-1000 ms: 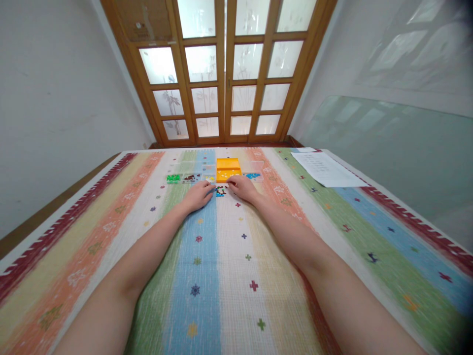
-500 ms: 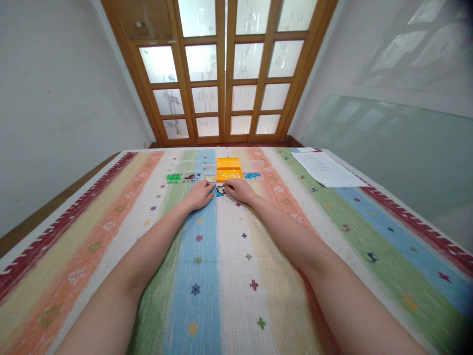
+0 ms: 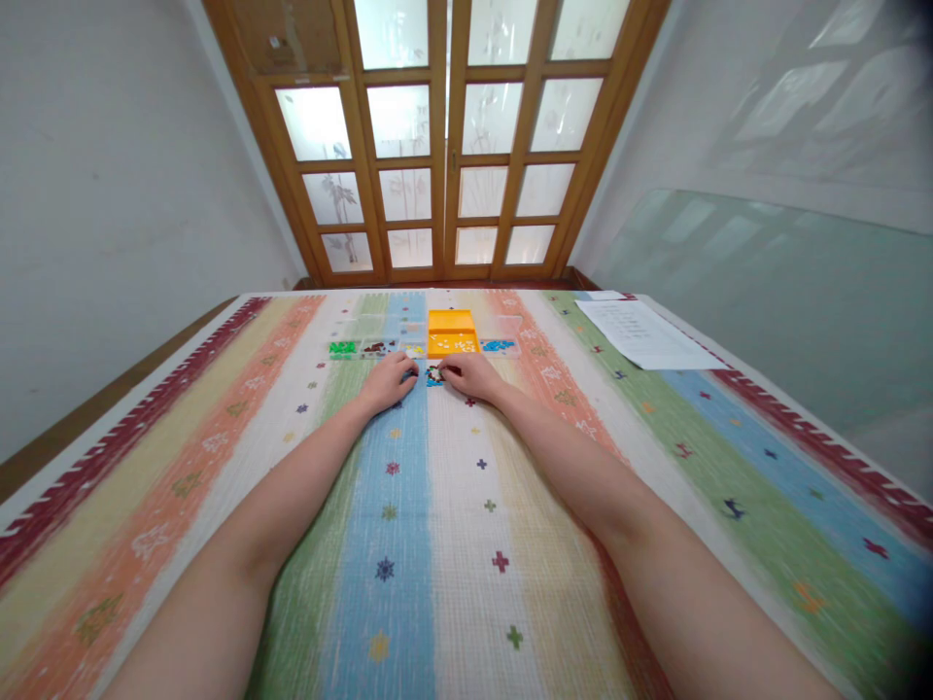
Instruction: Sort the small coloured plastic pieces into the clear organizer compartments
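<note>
both hands have drawn a little closer together since a second ago, and the right hand [image 3: 467,374] has slid back from the orange tray toward the small pile between them; the rest lies as it did

nearest the camera, two bare forearms stretch out over the table, which is covered by a striped cloth [image 3: 408,544] in green, blue, white and yellow with small cross and star marks. farther on, the left hand [image 3: 386,380] lies palm down on the blue stripe, fingers loosely curled and pointing at the pile of mixed beads [image 3: 435,375], just beside it. the right hand lies palm down on the other side, fingertips at the pile's edge, touching it or almost so. whether either hand pinches a bead i cannot tell; the pieces are too small

beyond the pile stands a row of shallow boxes: a green lot [image 3: 341,347], a dark brown lot [image 3: 374,347], a small yellow lot [image 3: 414,350], the orange tray [image 3: 450,333] with pale pieces in it, and a blue lot [image 3: 499,345]. judging by this, most of the sorting by colour is done and only the small mixed heap is left on the cloth

a printed sheet [image 3: 641,332] lies well apart at the far right, and wooden glazed doors [image 3: 444,146] close the room behind
</note>
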Tool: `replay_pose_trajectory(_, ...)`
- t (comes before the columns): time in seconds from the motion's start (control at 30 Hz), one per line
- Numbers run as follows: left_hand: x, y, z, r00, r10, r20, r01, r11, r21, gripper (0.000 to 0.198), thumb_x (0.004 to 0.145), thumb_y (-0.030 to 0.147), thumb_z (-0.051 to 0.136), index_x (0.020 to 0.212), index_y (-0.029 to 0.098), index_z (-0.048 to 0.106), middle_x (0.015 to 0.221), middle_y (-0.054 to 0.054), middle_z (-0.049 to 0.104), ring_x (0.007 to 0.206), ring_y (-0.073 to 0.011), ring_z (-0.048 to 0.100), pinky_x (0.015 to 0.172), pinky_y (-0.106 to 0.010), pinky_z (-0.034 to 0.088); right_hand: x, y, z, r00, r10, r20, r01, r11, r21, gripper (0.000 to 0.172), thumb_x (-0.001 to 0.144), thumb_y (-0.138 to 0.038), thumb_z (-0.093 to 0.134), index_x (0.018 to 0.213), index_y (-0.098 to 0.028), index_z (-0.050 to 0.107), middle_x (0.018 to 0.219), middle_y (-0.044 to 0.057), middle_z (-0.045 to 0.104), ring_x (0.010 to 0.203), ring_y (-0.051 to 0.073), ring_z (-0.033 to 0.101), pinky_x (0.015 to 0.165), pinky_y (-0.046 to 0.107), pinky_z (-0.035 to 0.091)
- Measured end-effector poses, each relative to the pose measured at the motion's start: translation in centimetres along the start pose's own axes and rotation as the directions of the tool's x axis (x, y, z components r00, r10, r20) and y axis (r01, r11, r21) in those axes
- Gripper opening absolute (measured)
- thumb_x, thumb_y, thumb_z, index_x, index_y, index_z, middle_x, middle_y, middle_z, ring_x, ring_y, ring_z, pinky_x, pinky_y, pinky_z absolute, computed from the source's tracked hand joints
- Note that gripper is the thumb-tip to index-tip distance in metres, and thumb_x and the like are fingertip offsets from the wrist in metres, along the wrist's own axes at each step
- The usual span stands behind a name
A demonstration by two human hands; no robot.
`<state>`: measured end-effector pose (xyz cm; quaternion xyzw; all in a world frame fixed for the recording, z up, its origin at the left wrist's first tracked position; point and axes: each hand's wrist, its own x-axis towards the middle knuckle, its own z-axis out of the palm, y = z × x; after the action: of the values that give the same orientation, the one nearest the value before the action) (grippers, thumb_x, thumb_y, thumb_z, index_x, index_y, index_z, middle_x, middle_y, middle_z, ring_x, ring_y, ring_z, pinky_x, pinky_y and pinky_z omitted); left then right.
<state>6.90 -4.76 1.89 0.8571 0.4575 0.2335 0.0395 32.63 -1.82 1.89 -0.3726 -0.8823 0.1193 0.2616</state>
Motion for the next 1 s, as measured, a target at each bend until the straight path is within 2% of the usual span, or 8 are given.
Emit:
replay_pose_trajectory(0.27, -0.1, 0.0, 0.0, 0.999, 0.039, 0.001, -0.039, 0.999, -0.023, 0.018, 0.092, 0.024, 0.058, 0.100, 0.025, 0.074, 0.109, -0.007, 0.064, 0.110, -0.0260, 0.059, 0.103, -0.043, 0.047, -0.3, -1.1, -0.6, 0.991, -0.026, 0.133, 0.010, 0.992, 0.125, 0.023, 0.083, -0.015, 0.059, 0.100, -0.021, 0.074, 0.073, -0.002, 0.069, 0.064, 0.013, 0.057, 0.063, 0.023, 0.036)
replay_pose_trajectory(0.47, -0.1, -0.1, 0.1, 1.000, 0.028, 0.007, -0.028, 0.999, -0.027, 0.019, 0.092, 0.025, 0.060, 0.100, 0.026, 0.077, 0.111, -0.007, 0.065, 0.111, -0.0263, 0.059, 0.104, -0.044, 0.046, -0.3, -1.2, -1.0, 0.984, -0.023, 0.175, 0.002, 0.993, 0.116, 0.018, 0.079, -0.014, 0.059, 0.092, -0.021, 0.069, 0.074, -0.003, 0.067, 0.065, 0.013, 0.055, 0.061, 0.023, 0.035)
replay_pose_trajectory(0.7, 0.0, -0.4, 0.1, 0.999, 0.037, -0.024, -0.037, 0.999, -0.015, 0.017, 0.093, 0.026, 0.060, 0.098, 0.025, 0.076, 0.107, -0.008, 0.065, 0.107, -0.0265, 0.059, 0.101, -0.044, 0.047, -0.1, -1.0, -1.0, 0.983, -0.080, 0.164, 0.064, 0.993, 0.102, 0.010, 0.086, -0.020, 0.061, 0.090, -0.022, 0.070, 0.074, -0.002, 0.068, 0.065, 0.013, 0.055, 0.061, 0.023, 0.034)
replay_pose_trajectory(0.9, -0.1, -0.8, -0.2, 1.000, 0.005, -0.029, -0.005, 1.000, -0.001, 0.016, 0.092, 0.026, 0.061, 0.096, 0.024, 0.076, 0.106, -0.008, 0.065, 0.108, -0.0266, 0.058, 0.102, -0.044, 0.047, 0.1, -0.5, -0.6, 0.983, -0.111, 0.143, 0.102, 0.992, 0.073, 0.014, 0.093, -0.023, 0.060, 0.090, -0.022, 0.073, 0.085, 0.001, 0.073, 0.074, 0.015, 0.060, 0.069, 0.024, 0.038)
replay_pose_trajectory(1.0, -0.1, -1.0, -0.2, 1.000, -0.007, -0.020, 0.007, 1.000, 0.000, 0.016, 0.093, 0.027, 0.060, 0.096, 0.025, 0.076, 0.107, -0.008, 0.065, 0.108, -0.0264, 0.058, 0.102, -0.043, 0.046, 0.1, -0.1, -0.4, 0.992, -0.075, 0.097, 0.067, 0.994, 0.084, 0.016, 0.095, -0.026, 0.059, 0.091, -0.022, 0.074, 0.090, 0.003, 0.074, 0.080, 0.016, 0.063, 0.073, 0.025, 0.040)
